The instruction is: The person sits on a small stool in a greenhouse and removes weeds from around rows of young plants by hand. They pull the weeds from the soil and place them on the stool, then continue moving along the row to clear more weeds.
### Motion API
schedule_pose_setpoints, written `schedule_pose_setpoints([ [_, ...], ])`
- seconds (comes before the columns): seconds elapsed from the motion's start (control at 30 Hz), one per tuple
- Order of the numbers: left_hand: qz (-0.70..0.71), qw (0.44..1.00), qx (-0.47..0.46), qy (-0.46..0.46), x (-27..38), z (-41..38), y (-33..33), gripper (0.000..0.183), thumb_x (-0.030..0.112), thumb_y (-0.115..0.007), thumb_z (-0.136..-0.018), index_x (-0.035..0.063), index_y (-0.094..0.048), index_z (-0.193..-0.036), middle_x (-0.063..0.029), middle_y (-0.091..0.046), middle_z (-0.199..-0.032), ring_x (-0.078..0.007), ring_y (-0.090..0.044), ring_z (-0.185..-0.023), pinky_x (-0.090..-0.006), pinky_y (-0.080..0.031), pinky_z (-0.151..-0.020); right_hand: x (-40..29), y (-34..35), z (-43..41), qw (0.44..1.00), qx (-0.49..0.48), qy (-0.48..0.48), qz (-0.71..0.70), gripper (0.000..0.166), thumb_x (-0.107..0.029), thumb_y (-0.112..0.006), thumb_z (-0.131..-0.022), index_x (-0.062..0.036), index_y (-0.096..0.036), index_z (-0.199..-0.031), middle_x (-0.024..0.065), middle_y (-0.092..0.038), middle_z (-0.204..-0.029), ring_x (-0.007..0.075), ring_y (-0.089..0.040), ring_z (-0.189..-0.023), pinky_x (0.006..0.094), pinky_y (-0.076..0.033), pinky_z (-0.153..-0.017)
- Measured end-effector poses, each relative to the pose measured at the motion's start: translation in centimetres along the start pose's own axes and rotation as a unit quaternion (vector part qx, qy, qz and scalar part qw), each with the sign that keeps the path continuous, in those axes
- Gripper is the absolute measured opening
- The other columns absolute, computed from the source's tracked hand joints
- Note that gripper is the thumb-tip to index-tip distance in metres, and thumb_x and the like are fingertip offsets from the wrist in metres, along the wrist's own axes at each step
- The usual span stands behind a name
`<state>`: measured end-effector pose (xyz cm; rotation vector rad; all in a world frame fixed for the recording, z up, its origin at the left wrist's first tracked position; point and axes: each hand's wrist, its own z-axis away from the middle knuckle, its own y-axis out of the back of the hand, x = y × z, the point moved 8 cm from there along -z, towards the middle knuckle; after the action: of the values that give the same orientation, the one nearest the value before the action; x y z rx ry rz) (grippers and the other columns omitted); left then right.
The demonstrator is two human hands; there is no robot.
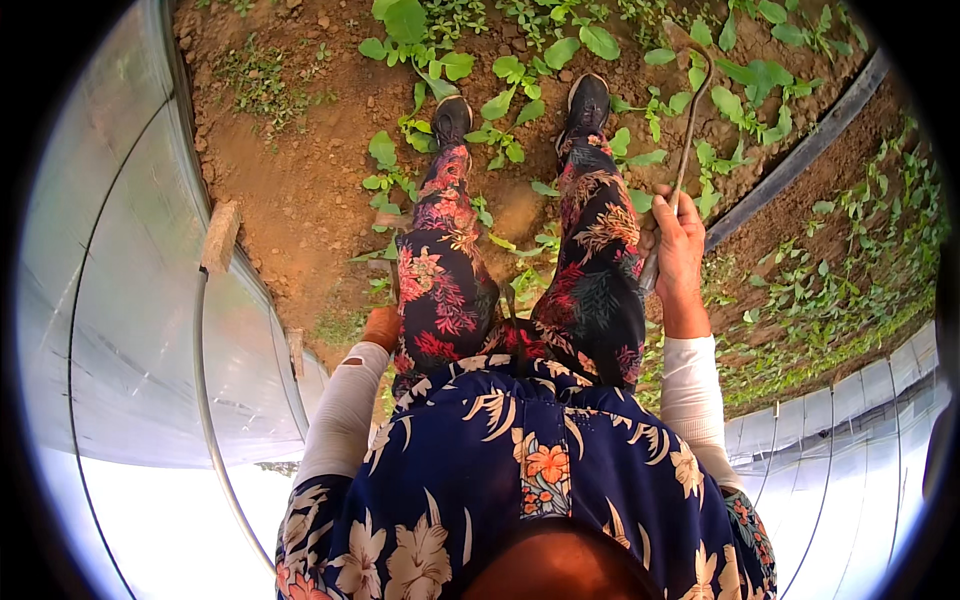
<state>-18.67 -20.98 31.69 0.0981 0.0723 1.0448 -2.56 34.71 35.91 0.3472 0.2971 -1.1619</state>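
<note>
My right hand (679,244) is closed around the handle of a small hand hoe (690,135), beside my right knee. The tool's thin curved metal neck points away from me, and its blade is over leafy seedlings (731,105). My left hand (382,328) hangs low at the outer side of my left thigh; its fingers are mostly hidden by the leg, and a brownish object (394,221) partly shows beyond it. Whether that hand holds it I cannot tell. Both feet stand among green leafy plants (514,97) in brown soil.
Plastic greenhouse sheeting (135,247) rises on the left, with a curved metal pipe (202,360) and a block (223,236) at its end. A dark hose or strip (802,150) crosses the soil at the right, with rows of small plants (847,262) beyond it.
</note>
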Motion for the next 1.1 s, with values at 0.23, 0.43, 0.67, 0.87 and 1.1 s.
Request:
schedule_pose_setpoints([
  [0.23,0.285,0.956,0.007,0.074,5.1,-1.8,-3.8,0.022,0.017,-0.05,-0.085,0.0032,-0.066,-0.088,-0.0217,-0.065,-0.093,-0.0368,-0.064,-0.088,-0.0429,-0.051,-0.074,-2.6,5.2,-3.1,0.998,-0.012,-0.009,0.055,0.018,-0.016,-0.055,-0.093,-0.0064,-0.054,-0.108,-0.0015,-0.047,-0.064,0.007,-0.043,-0.047,0.0227,-0.034,-0.04],
  [0.43,0.244,0.968,-0.016,0.049,12.2,-3.6,-2.0,0.022,0.017,-0.05,-0.085,0.0034,-0.067,-0.088,-0.0213,-0.066,-0.092,-0.0365,-0.064,-0.087,-0.0427,-0.052,-0.073,-2.8,7.1,-5.0,0.998,-0.012,-0.016,0.052,0.016,-0.016,-0.054,-0.094,-0.0071,-0.054,-0.107,-0.0014,-0.048,-0.064,0.0069,-0.043,-0.048,0.0226,-0.034,-0.041],
  [0.67,0.19,0.98,-0.058,0.017,15.4,-6.8,0.1,0.022,0.018,-0.05,-0.085,0.0037,-0.067,-0.089,-0.0208,-0.066,-0.091,-0.0362,-0.065,-0.086,-0.0425,-0.052,-0.072,-2.5,6.6,-6.9,0.998,0.001,-0.033,0.045,0.015,-0.014,-0.053,-0.094,-0.0064,-0.053,-0.107,-0.0017,-0.048,-0.064,0.0062,-0.042,-0.046,0.0226,-0.036,-0.04],
  [0.87,0.135,0.988,-0.072,0.02,12.6,-9.0,3.2,0.022,0.018,-0.05,-0.085,0.004,-0.067,-0.089,-0.0204,-0.066,-0.09,-0.0359,-0.065,-0.085,-0.0423,-0.052,-0.072,-1.6,4.1,-8.5,0.999,-0.01,-0.049,0.016,0.019,-0.014,-0.053,-0.093,-0.003,-0.053,-0.109,-0.0011,-0.048,-0.06,0.0064,-0.042,-0.045,0.0219,-0.035,-0.04],
  [1.1,0.066,0.993,-0.098,0.026,9.1,-10.3,6.8,0.022,0.018,-0.05,-0.085,0.0042,-0.067,-0.089,-0.02,-0.067,-0.089,-0.0356,-0.065,-0.084,-0.0421,-0.052,-0.071,-0.5,0.8,-10.1,0.997,-0.002,-0.07,-0.023,0.019,-0.014,-0.054,-0.093,-0.004,-0.053,-0.11,-0.0016,-0.048,-0.062,0.0057,-0.042,-0.045,0.0208,-0.035,-0.04],
])
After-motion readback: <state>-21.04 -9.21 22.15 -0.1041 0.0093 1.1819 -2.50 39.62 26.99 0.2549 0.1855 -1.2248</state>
